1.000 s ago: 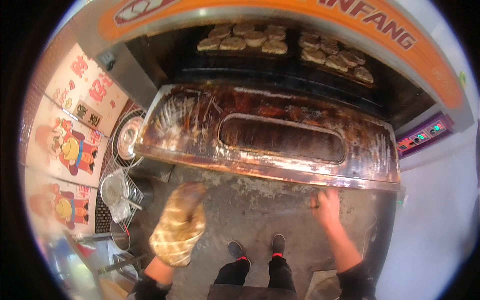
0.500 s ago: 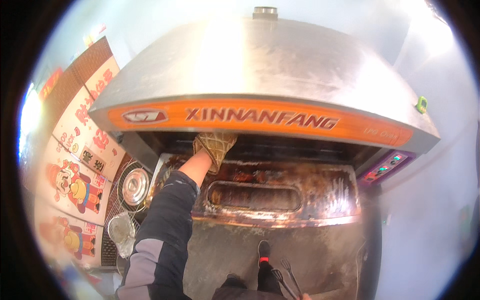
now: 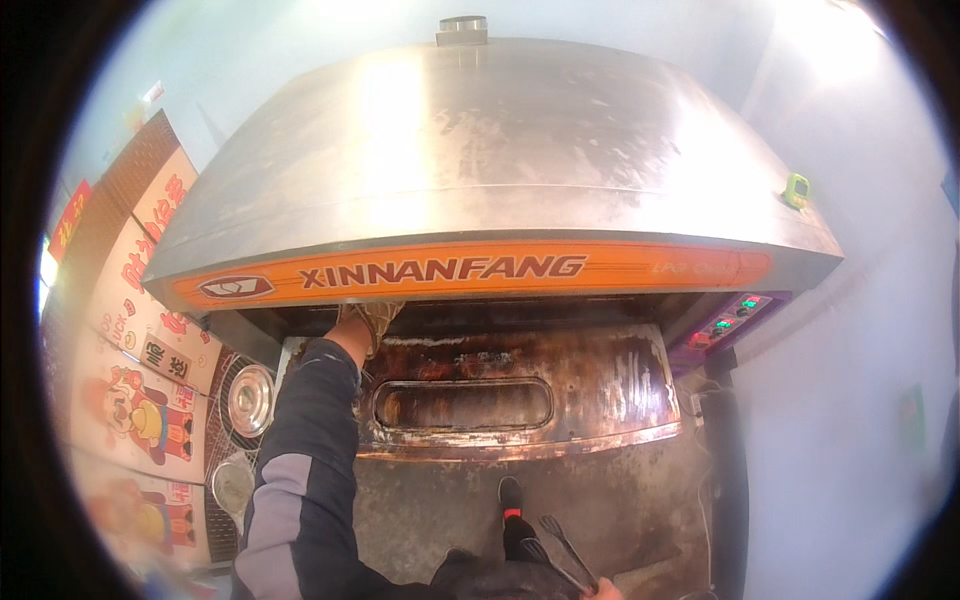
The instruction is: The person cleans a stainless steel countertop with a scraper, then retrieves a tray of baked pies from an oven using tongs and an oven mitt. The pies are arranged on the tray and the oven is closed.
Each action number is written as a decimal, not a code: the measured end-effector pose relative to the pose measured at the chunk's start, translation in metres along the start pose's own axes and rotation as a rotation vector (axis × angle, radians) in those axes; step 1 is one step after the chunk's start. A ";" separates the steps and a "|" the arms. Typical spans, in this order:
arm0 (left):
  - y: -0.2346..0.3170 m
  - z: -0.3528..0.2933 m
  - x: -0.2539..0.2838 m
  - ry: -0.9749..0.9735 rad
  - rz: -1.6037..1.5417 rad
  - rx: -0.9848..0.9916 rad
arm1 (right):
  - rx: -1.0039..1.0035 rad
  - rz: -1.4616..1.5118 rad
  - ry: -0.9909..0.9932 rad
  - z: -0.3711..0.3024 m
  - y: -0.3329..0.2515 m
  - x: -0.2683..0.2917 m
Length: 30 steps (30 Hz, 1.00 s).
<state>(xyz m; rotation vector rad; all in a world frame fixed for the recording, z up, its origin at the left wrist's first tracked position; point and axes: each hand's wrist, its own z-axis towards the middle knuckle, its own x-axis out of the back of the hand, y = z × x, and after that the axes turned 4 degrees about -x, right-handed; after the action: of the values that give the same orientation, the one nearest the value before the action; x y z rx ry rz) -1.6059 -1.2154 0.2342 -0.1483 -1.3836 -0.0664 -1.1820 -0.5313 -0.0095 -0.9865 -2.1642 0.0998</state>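
Observation:
My left hand, in a tan quilted oven mitt (image 3: 376,322), reaches into the left part of the oven opening, above the lowered door (image 3: 610,385). The orange front panel (image 3: 640,268) hides its fingers, so whether they grip anything does not show. At the lower edge my right hand (image 3: 604,590) is closed on the handles of metal tongs (image 3: 562,552). The tongs point up and to the left, low in front of my legs, with their two arms apart.
The steel oven hood (image 3: 520,150) spans the far side, with a green timer (image 3: 796,190) at its right. Lit controls (image 3: 728,322) sit right of the opening. A round metal lid (image 3: 250,400) rests on a wire rack at left. My shoe (image 3: 510,493) stands before the door.
The view has shifted, placing the oven lower and further left. Less of the mitt shows below the orange panel. More of my right hand has come into view, still holding the tongs.

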 end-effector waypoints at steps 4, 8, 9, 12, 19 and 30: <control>-0.003 -0.022 -0.001 0.018 0.031 -0.058 | 0.044 0.056 -0.049 -0.014 -0.041 0.008; 0.000 -0.064 -0.001 0.035 0.073 -0.119 | 0.345 -0.197 0.135 -0.059 -0.120 0.030; 0.001 -0.075 -0.002 0.043 0.085 -0.133 | 0.399 -0.168 0.129 -0.070 -0.139 0.036; 0.010 -0.115 -0.002 0.048 0.133 -0.172 | 0.419 -0.114 0.010 -0.087 -0.182 0.045; 0.047 -0.197 0.011 -0.068 0.314 -0.217 | 0.466 0.142 -0.268 -0.084 -0.233 0.033; 0.094 -0.304 0.020 -0.021 0.250 -0.176 | 0.547 0.264 -0.452 -0.082 -0.398 0.027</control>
<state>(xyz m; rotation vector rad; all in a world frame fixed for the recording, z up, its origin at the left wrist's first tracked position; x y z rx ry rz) -1.2938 -1.1651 0.1936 -0.4690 -1.3700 0.0222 -1.3871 -0.8103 0.2056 -0.9728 -2.1880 1.0707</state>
